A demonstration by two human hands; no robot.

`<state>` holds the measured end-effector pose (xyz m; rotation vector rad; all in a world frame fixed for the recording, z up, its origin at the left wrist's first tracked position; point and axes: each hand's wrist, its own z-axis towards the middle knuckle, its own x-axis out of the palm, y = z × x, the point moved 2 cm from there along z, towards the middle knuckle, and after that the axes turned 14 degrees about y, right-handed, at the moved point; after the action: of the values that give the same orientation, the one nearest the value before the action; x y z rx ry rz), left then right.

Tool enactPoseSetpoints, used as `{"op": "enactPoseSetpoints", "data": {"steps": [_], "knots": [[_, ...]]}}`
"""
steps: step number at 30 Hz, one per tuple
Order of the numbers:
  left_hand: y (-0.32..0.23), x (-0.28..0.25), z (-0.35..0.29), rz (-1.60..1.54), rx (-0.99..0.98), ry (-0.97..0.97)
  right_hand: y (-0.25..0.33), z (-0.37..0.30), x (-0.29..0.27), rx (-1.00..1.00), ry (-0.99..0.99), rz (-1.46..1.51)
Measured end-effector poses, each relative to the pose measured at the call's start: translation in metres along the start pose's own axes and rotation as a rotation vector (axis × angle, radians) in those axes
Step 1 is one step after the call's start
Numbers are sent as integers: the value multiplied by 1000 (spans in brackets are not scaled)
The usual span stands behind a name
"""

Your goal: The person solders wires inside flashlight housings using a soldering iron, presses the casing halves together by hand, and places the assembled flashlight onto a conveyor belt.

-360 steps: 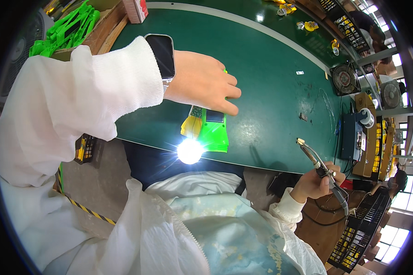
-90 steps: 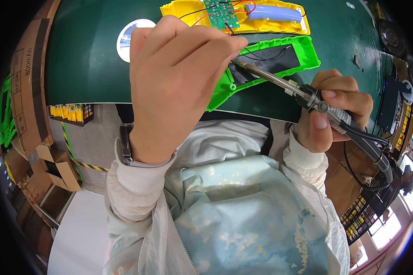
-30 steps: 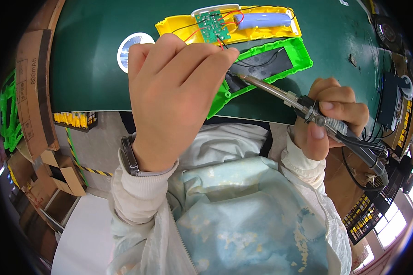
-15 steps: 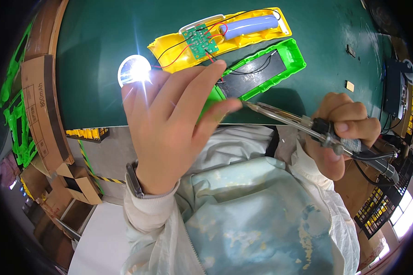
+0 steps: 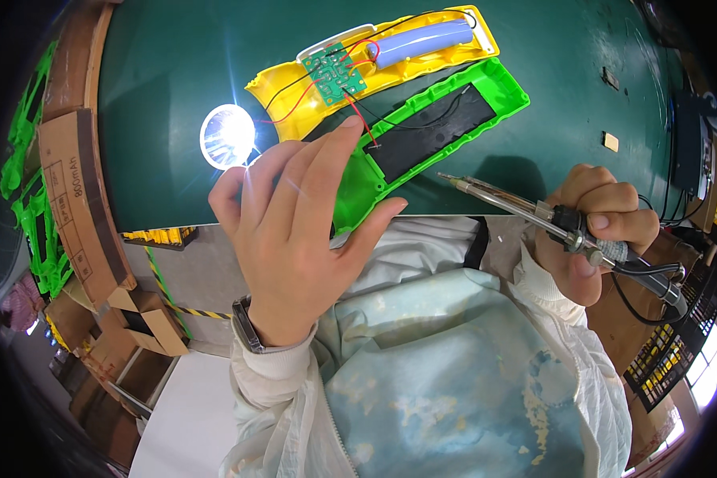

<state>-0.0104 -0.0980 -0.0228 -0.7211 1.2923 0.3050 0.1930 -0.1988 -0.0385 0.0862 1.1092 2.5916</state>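
My left hand [image 5: 287, 203] straddles the near end of a green plastic casing half [image 5: 350, 199], its thumb on one side and fingers on the other. In that half lies a black flat panel [image 5: 434, 131], joined by a red and a black wire to a green circuit board [image 5: 334, 73]. The board rests in a yellow casing half [image 5: 287, 88] beside a blue cylindrical battery [image 5: 422, 41]. A lit round lamp reflector [image 5: 228, 137] glows beyond my left fingertips. Gripped in my right hand [image 5: 601, 219] is a soldering iron [image 5: 566, 231], its tip apart from the panel.
Two small pieces, one dark [image 5: 610, 77] and one pale [image 5: 610, 142], lie on the right of the green table [image 5: 159, 48]. A cardboard box [image 5: 84, 207] borders the left side. Beyond the right edge stands a dark device [image 5: 693, 151] with cables.
The soldering iron's tip has drawn back rightward from the green half. My left thumb has moved down and left, and both casing halves have shifted slightly.
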Motion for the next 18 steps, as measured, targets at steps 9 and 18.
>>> {"op": "enactPoseSetpoints", "data": {"steps": [9, 18], "knots": [[-1, -5, 1, -42, -18, 31, 3, 0, -1, -13, -20, 17], [4, 1, 0, -105, 39, 27, 13, 3, -5, -99, -70, 58]]}}
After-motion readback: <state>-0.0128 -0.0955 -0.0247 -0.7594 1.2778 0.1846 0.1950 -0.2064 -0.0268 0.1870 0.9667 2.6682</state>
